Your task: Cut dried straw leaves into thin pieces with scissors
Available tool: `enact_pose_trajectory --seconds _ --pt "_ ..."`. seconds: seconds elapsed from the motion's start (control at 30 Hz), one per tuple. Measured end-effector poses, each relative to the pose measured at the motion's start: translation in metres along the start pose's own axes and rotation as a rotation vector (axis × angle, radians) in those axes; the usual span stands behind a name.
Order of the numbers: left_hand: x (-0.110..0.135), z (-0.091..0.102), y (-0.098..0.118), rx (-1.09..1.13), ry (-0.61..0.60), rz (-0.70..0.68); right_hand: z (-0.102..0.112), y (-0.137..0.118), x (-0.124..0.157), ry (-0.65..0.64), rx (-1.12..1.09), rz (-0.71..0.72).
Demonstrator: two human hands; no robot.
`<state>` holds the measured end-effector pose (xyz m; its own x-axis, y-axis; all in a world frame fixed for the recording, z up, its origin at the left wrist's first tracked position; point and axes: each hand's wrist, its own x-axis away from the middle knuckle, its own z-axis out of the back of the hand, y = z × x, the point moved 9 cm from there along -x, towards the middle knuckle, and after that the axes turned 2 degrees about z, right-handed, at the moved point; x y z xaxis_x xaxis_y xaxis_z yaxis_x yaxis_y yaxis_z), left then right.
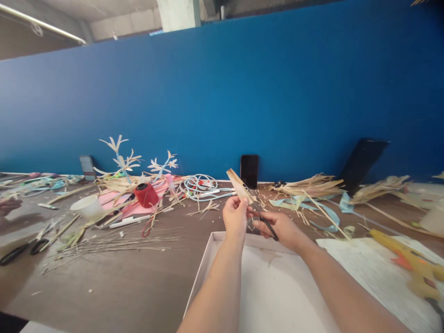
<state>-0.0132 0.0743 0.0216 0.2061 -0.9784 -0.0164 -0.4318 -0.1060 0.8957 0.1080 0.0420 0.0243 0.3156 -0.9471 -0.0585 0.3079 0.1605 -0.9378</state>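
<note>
My left hand [236, 213] pinches a pale, dried corn husk piece [238, 185] with a brownish upper edge, held upright above the far end of a white box lid [270, 286]. Close on its right, my right hand [279, 229] is closed around the dark handles of a pair of scissors [266, 223]. The scissor blades point up and left and meet the husk's right side; whether they are apart is too small to tell. Behind the husk a black phone [249, 171] leans on the blue partition.
A yellow glue gun [405, 259] lies on a printed sheet [378, 277] at right. Husk bundles [308, 186] lie along the partition. To the left are a red thread spool [146, 195], a white cup [86, 206], thin sticks [121, 245] and other scissors [26, 247]. Another person's hand [9, 206] shows at far left.
</note>
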Motion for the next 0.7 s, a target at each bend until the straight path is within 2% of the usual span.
enact_pose_trajectory --seconds 0.33,0.7 --pt "-0.0015 0.0005 -0.0012 -0.008 -0.025 0.006 0.0 -0.0039 0.0015 -0.019 0.012 0.027" --pt "-0.0005 0.0005 0.0011 -0.045 -0.028 0.012 -0.0014 -0.0067 0.0023 -0.017 -0.016 -0.005"
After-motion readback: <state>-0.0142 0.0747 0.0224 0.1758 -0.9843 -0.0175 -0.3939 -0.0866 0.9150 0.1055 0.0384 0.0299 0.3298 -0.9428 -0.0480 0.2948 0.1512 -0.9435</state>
